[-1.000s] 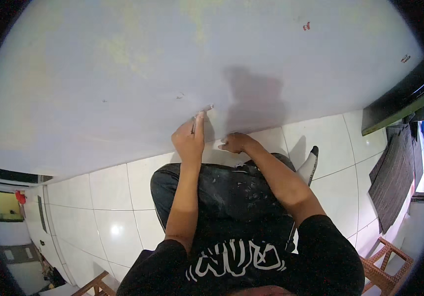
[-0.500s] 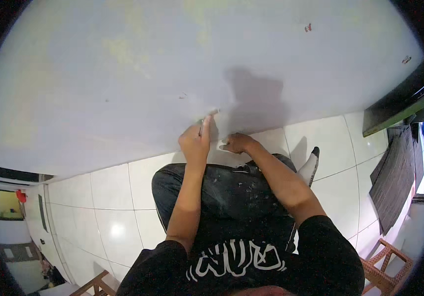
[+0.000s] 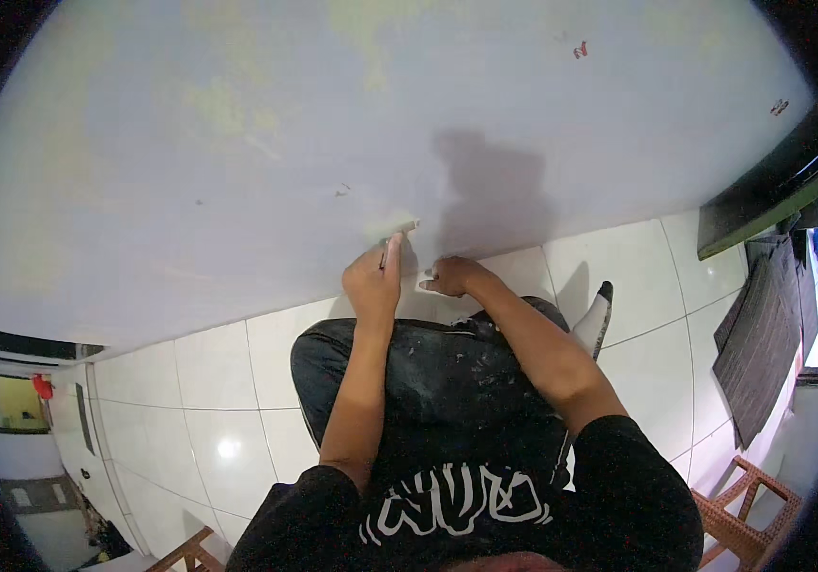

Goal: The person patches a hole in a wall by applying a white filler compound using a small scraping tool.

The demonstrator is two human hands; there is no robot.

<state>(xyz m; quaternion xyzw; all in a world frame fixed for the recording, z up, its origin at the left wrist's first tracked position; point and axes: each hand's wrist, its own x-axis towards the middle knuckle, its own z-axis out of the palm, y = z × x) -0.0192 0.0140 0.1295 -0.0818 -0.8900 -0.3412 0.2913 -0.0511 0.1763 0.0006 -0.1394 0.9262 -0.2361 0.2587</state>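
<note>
My left hand (image 3: 372, 284) is closed around a slim hand tool with a pale, flat tip (image 3: 410, 227), which meets the lower part of the pale wall (image 3: 266, 210). A thin dark bit of it shows between my fingers; most of the handle is hidden in my fist, so its exact kind is unclear. To the right, my right hand (image 3: 462, 277) hovers low by the foot of the wall, fingers curled in and pointing left. Whatever its fingertips may pinch is too small to make out.
White floor tiles (image 3: 218, 372) run along the wall. My knees are folded in dark, paint-spotted trousers (image 3: 428, 381), and a socked foot (image 3: 595, 319) sticks out at right. Beyond it lie grey panels (image 3: 761, 334) and a brown woven stool (image 3: 747, 510). Yellowish patches and small marks dot the wall.
The tool's tip and my left hand have shifted slightly down, with the tip still at the wall. My right hand stays nearly in place. The view has moved a little.
</note>
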